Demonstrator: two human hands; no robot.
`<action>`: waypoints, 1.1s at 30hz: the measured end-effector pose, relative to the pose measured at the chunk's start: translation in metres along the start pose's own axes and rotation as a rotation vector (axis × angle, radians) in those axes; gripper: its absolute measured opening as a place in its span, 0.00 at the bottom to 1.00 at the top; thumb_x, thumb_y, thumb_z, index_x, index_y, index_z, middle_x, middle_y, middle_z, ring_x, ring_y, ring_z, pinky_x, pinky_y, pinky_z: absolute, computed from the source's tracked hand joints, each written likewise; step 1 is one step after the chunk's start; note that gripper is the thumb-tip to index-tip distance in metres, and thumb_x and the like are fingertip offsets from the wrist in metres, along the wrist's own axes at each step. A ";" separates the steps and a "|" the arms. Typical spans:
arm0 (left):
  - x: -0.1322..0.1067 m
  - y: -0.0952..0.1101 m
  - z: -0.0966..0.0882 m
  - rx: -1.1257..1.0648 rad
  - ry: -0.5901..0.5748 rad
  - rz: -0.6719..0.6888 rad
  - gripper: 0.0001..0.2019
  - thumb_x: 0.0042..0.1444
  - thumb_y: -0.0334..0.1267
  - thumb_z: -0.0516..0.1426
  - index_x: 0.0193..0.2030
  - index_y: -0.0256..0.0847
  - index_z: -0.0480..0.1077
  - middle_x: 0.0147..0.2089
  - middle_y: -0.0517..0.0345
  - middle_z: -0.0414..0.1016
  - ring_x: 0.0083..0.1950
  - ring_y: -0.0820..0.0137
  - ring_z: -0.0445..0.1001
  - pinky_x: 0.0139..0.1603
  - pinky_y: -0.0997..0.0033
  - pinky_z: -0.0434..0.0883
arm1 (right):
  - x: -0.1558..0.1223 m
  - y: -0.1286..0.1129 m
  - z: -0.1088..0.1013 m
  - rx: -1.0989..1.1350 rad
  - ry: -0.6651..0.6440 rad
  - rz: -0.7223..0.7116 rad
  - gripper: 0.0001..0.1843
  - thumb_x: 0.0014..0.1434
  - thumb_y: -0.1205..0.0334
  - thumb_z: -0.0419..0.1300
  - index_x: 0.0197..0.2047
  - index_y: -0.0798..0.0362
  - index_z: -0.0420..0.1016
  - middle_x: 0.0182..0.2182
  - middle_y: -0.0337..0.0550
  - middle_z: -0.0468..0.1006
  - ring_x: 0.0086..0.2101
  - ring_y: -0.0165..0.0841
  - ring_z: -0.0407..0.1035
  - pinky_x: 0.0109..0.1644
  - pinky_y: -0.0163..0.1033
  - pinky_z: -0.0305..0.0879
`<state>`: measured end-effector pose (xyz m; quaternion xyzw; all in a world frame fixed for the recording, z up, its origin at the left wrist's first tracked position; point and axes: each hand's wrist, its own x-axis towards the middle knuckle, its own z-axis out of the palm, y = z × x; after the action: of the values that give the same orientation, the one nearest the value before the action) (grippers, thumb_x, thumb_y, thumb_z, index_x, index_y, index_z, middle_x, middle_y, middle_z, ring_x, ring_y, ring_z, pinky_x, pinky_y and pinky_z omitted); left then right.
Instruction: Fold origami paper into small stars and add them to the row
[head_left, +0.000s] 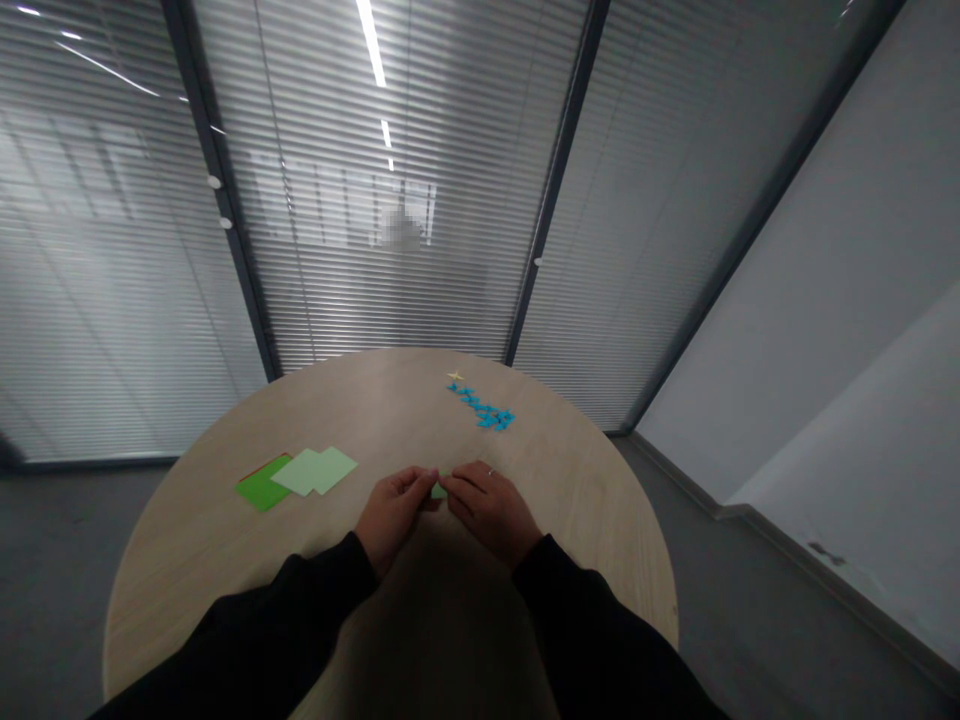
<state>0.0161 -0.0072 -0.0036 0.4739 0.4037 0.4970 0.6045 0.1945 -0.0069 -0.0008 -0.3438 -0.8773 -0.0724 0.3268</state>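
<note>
My left hand (391, 515) and my right hand (489, 508) meet over the middle of the round wooden table (225, 560). Both pinch a small piece of light green paper (439, 490) between their fingertips, and most of it is hidden by the fingers. A ring shows on my right hand. Black sleeves cover both arms.
Sheets of light green (315, 470), dark green (261, 488) and orange paper lie in a fanned pile to the left. At the table's far side sits a row of several small blue folded shapes (484, 410) with one pale yellow shape (454, 377). Glass walls with blinds stand behind.
</note>
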 end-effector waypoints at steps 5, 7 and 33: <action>-0.001 0.000 0.000 0.032 -0.007 0.046 0.18 0.51 0.54 0.65 0.32 0.39 0.77 0.31 0.57 0.77 0.33 0.69 0.74 0.35 0.71 0.69 | 0.003 -0.003 0.000 0.091 0.068 0.040 0.12 0.64 0.68 0.55 0.46 0.52 0.78 0.39 0.49 0.79 0.40 0.39 0.72 0.45 0.43 0.71; -0.001 0.001 -0.001 0.091 -0.012 0.089 0.18 0.53 0.55 0.63 0.32 0.39 0.76 0.30 0.57 0.76 0.32 0.68 0.73 0.35 0.71 0.68 | 0.005 -0.006 -0.002 0.191 0.124 0.107 0.09 0.62 0.67 0.56 0.41 0.51 0.78 0.36 0.47 0.79 0.39 0.38 0.72 0.45 0.43 0.71; 0.000 0.005 -0.007 0.414 -0.025 0.209 0.18 0.58 0.54 0.58 0.38 0.39 0.77 0.32 0.55 0.79 0.32 0.66 0.74 0.35 0.68 0.69 | 0.006 0.000 0.007 0.870 0.073 0.731 0.16 0.54 0.50 0.67 0.27 0.53 0.72 0.22 0.35 0.70 0.23 0.28 0.62 0.28 0.34 0.58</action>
<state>0.0087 -0.0056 -0.0006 0.6333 0.4382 0.4574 0.4446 0.1873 -0.0015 -0.0020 -0.4559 -0.6385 0.4015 0.4725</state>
